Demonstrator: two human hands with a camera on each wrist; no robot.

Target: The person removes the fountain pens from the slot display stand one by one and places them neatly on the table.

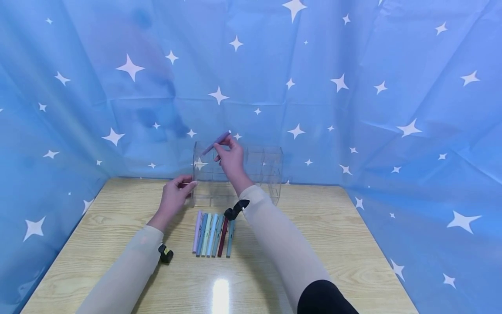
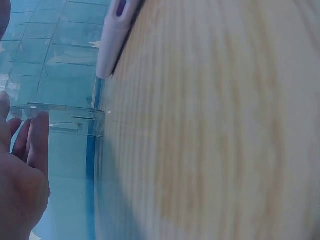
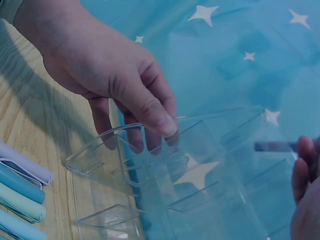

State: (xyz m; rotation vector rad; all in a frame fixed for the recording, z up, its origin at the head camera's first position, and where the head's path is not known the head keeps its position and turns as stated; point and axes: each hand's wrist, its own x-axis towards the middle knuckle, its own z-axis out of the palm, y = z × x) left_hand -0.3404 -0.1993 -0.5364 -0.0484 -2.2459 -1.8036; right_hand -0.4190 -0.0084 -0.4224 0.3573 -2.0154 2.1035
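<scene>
A clear plastic organizer (image 1: 270,174) with several compartments stands at the back of the table. My left hand (image 1: 174,196) grips its left side wall; in the right wrist view the thumb lies on one side of the clear edge and the fingers show through the other. My right hand (image 1: 233,168) pinches a purple pen (image 1: 215,143) above the upper left compartments, the pen tilted with its pale end up to the right. In the right wrist view, part of the right hand (image 3: 306,200) shows at the right edge with the dark-looking pen (image 3: 275,146).
A row of several pens (image 1: 213,235), in lilac, blue, green and dark red, lies side by side on the wooden table (image 1: 313,226) in front of the organizer. A blue curtain with white stars (image 1: 298,87) hangs close behind the organizer and round the sides.
</scene>
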